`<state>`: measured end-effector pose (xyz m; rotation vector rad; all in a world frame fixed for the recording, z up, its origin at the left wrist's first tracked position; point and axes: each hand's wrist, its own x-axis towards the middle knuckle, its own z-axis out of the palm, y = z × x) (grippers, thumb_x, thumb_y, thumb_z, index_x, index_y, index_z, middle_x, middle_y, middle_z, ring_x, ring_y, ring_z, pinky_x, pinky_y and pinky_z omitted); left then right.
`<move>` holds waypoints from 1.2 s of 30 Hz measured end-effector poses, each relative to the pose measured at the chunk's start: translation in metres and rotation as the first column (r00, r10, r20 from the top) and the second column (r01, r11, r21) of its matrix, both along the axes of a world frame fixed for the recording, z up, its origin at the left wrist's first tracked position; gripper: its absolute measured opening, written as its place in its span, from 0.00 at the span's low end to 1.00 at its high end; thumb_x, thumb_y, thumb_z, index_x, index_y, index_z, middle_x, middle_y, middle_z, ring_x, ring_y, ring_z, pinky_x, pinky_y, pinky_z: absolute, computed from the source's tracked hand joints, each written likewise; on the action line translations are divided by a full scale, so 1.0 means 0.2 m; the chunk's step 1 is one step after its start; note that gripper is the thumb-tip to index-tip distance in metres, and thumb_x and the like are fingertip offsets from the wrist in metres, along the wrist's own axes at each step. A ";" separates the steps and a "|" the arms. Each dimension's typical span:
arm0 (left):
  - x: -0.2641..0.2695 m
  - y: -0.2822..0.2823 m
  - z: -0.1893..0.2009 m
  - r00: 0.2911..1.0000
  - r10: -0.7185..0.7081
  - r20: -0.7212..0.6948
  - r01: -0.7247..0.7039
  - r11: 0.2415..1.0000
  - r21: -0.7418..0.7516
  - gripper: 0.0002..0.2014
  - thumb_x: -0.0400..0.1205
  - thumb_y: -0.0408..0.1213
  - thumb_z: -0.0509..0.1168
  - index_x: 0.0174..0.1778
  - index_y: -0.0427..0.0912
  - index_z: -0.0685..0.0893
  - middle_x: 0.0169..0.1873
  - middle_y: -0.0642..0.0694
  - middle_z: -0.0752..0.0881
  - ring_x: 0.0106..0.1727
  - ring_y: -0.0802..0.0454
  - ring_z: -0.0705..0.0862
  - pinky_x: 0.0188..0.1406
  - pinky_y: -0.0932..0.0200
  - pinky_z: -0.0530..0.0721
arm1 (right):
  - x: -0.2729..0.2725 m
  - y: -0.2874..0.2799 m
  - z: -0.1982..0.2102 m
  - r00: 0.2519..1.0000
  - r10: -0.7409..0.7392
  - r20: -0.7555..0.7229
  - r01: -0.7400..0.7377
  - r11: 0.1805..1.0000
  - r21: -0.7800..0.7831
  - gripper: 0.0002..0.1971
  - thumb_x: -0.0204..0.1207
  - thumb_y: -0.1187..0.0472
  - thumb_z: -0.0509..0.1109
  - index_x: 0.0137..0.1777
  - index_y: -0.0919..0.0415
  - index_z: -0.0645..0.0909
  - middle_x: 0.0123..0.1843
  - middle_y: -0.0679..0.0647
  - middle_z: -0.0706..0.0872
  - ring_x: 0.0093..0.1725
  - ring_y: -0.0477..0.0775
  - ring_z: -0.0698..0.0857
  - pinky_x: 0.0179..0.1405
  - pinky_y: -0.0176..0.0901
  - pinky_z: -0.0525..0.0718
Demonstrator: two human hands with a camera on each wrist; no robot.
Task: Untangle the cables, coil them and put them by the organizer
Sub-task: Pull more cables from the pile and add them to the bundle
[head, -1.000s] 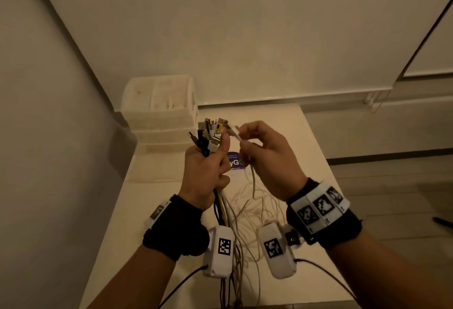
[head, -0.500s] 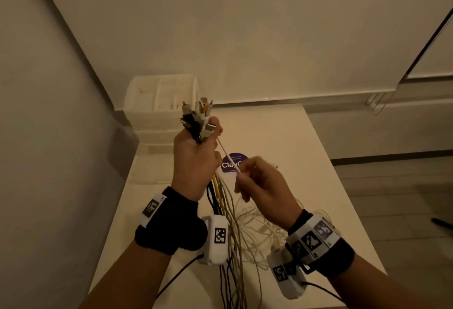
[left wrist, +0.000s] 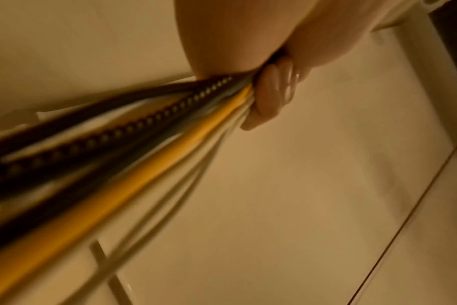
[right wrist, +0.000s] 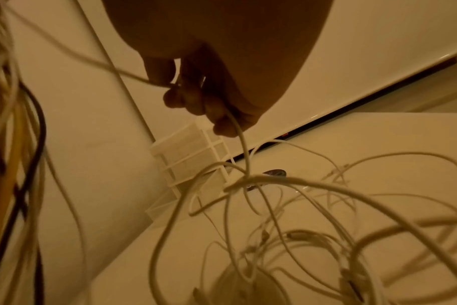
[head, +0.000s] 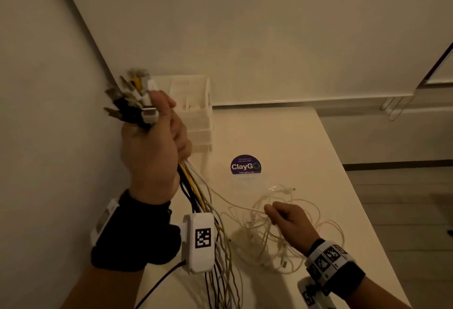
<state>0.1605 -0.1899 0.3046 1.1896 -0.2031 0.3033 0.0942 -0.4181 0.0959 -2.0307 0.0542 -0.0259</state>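
Note:
My left hand point(head: 157, 147) is raised at the left and grips a bundle of cables point(head: 196, 193) just below their plugs point(head: 133, 99), which fan out above the fist. In the left wrist view the fingers point(left wrist: 271, 92) curl round black, yellow and white cables point(left wrist: 170, 144). Lower right, my right hand point(head: 285, 220) pinches one thin white cable point(head: 230, 202) that runs up to the left fist. The right wrist view shows this cable point(right wrist: 242, 140) passing through the curled fingers point(right wrist: 196, 99). A loose tangle of white cables point(head: 282, 240) lies on the table under the right hand.
A white plastic organizer point(head: 196, 115) stands at the table's back left corner against the wall. A round purple ClayGo sticker point(head: 245, 164) lies mid-table. The white table point(head: 306, 152) ends at its right edge, with floor beyond. Bundle ends hang past the near edge.
My left hand has lifted the bundle up and to the left. My right hand has slid down along the white cable, away from the plugs, toward the tangle on the table.

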 end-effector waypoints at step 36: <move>-0.06 -0.02 -0.21 0.983 0.151 -0.107 -0.112 0.946 0.305 0.04 0.79 0.33 0.71 0.40 0.46 0.86 0.16 0.58 0.74 0.14 0.61 0.67 0.21 0.65 0.66 | 0.06 0.11 0.07 0.998 -0.053 0.018 0.045 0.948 0.314 0.26 0.79 0.47 0.67 0.26 0.62 0.63 0.25 0.52 0.64 0.28 0.50 0.64 0.34 0.46 0.65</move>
